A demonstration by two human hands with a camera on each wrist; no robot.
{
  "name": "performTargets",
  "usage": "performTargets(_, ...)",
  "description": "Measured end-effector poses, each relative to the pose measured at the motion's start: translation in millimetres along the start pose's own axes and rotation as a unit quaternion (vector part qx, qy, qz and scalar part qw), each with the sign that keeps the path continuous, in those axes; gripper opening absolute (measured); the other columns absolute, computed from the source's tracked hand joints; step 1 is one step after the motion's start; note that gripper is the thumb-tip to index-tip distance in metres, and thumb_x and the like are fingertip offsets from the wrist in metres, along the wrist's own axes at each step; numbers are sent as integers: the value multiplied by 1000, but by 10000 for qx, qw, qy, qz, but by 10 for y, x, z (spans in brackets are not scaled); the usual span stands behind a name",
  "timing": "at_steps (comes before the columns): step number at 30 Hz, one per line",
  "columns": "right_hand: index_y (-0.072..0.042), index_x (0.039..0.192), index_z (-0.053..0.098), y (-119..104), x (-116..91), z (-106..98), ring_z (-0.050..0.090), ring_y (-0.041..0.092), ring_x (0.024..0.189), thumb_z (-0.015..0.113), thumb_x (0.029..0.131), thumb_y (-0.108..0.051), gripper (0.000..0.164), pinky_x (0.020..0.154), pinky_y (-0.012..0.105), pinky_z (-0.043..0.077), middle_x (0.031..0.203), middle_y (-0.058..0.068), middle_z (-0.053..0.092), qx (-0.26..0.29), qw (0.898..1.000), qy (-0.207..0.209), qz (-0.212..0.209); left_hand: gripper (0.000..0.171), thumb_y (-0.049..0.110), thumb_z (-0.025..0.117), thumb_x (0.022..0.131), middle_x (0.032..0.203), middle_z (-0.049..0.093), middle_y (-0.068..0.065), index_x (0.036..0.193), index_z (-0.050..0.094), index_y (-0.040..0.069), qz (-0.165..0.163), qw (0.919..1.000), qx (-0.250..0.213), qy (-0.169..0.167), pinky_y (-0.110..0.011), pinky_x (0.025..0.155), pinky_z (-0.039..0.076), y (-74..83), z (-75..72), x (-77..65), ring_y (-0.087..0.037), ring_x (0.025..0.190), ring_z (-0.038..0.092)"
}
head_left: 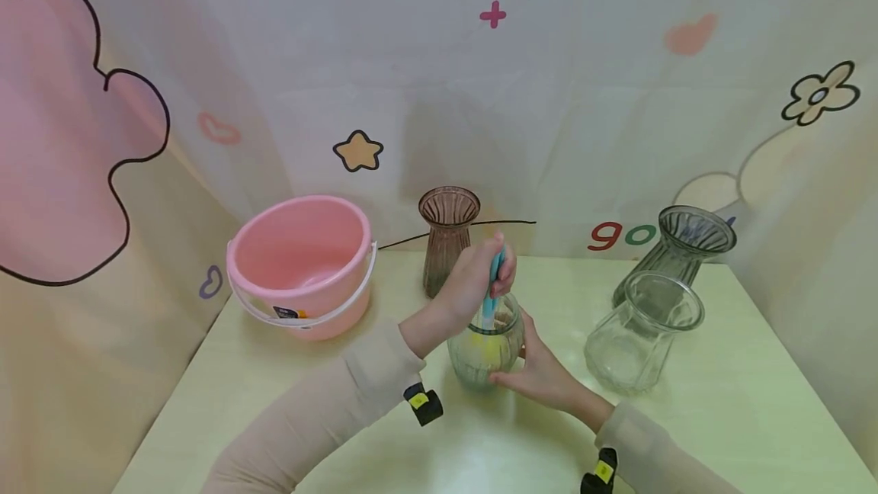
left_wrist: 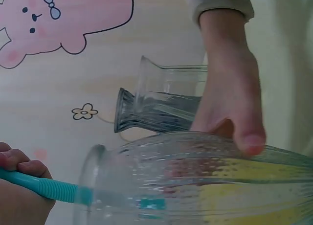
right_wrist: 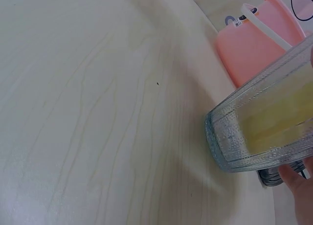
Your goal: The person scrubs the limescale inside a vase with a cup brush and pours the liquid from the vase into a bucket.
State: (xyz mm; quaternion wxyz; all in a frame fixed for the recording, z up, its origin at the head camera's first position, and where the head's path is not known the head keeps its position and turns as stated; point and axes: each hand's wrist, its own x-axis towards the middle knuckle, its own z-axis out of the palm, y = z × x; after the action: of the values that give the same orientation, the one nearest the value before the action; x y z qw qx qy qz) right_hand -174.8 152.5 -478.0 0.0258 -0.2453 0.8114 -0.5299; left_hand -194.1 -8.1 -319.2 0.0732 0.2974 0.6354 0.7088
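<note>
A clear ribbed glass vase (head_left: 473, 364) stands mid-table, the yellow sponge head of a cleaning brush (left_wrist: 244, 195) showing through its wall. My left hand (head_left: 469, 277) grips the brush's teal handle (head_left: 489, 303) above the mouth; the handle's lower end passes inside the rim. My right hand (head_left: 545, 376) holds the vase from the right, thumb on the near side and fingers around the far side. In the right wrist view, the vase's thick base (right_wrist: 217, 146) appears beside the pale tabletop, with fingers (right_wrist: 293, 181) against its wall.
To the left is a pink bucket (head_left: 357, 311) with a white handle. A brownish flared glass vase (head_left: 446, 250) stands behind my left hand. On the right, a clear glass vase (head_left: 627, 357) overlaps a dark grey one (head_left: 675, 254). A printed curtain (head_left: 439, 59) hangs behind the table.
</note>
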Motion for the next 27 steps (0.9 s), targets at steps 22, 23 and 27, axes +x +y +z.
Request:
performTargets(22, -19, 145, 8, -21, -4, 83, 41, 27, 124, 80, 69, -21, 105, 89, 47, 46, 139, 12, 35, -5, 9993, 383, -1, 43, 32, 23, 93, 52, 33, 0, 62, 32, 4, 455, 9990, 53, 1, -25, 48, 27, 166, 45, -65, -14, 47, 30)
performTargets(23, -19, 145, 8, -24, -2, 89, 41, 27, 124, 81, 69, -21, 105, 89, 47, 46, 139, 12, 35, -18, 9991, 414, 17, 43, 32, 24, 93, 52, 32, 0, 62, 32, 4, 516, 9987, -24, 9, -25, 47, 27, 237, 40, -42, -14, 46, 29)
performTargets(27, -20, 145, 9, -34, 2, 116, 41, 28, 124, 82, 67, -20, 107, 89, 47, 46, 138, 10, 37, 16, 9982, 586, 120, 40, 32, 27, 92, 52, 31, 1, 62, 32, 6, 683, 9974, -219, 78, -24, 47, 26, 476, 35, 45, -14, 45, 27)
